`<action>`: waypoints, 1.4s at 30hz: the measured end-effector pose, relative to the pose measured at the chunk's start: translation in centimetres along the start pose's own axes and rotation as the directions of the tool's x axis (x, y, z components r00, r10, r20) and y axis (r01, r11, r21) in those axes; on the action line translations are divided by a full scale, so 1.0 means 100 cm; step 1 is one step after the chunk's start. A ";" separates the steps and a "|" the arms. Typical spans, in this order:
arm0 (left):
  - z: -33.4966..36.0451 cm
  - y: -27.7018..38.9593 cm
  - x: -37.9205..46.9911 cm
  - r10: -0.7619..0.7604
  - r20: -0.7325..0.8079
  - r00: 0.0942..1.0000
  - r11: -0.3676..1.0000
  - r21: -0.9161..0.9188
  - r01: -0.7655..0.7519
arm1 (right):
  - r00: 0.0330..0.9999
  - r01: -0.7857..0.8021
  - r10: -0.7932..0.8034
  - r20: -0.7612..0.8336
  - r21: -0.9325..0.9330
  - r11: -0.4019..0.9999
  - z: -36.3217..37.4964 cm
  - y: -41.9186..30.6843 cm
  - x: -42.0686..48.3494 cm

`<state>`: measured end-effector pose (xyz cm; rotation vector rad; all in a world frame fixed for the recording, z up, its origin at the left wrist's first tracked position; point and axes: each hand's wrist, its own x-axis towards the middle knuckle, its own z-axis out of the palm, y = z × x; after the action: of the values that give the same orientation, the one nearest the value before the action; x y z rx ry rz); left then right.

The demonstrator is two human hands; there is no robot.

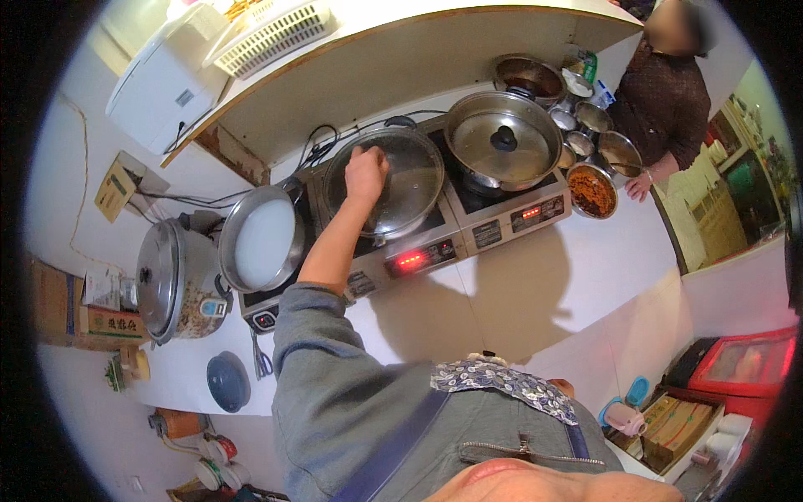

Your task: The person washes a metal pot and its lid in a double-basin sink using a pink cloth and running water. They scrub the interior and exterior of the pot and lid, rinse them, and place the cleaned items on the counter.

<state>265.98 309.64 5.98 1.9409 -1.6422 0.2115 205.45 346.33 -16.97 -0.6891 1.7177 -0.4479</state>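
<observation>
My left hand is closed at the top of a glass lid on the middle pot; the fingers hide its knob. Beneath it, an induction cooker shows a lit red display. Left of my forearm, an uncovered metal pot holds cloudy whitish liquid. To the right, another wide steel pot is covered by a glass lid with a black knob. A small patch of skin at the apron's right edge may be my right hand; the rest is hidden by my body.
A large lidded metal cooker stands at left, near a dark blue bowl and scissors. Several metal bowls, one with orange-red food, sit at right beside another person's hand. A shelf overhangs the pots.
</observation>
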 end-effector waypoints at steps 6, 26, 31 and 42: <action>-0.006 -0.003 0.002 -0.009 0.061 0.998 0.996 -0.093 0.015 | 1.000 -0.010 0.010 0.029 0.029 1.000 0.022 -0.046 0.007; 0.106 0.191 0.095 0.315 0.030 0.949 0.904 -0.314 -0.290 | 0.993 -0.079 0.046 0.112 0.313 0.947 0.046 -0.130 -0.002; 0.149 0.224 0.110 0.266 0.086 0.960 0.940 -0.246 -0.238 | 0.993 -0.099 0.066 0.095 0.402 0.910 0.039 -0.124 0.001; 0.096 0.209 0.075 0.279 0.146 0.949 0.824 -0.544 -0.158 | 0.953 -0.020 -0.103 0.287 0.397 0.917 0.062 -0.184 0.026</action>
<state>245.66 296.74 8.53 1.3896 -1.8279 -0.3544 214.95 331.14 -8.93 -0.4692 1.2716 -0.6638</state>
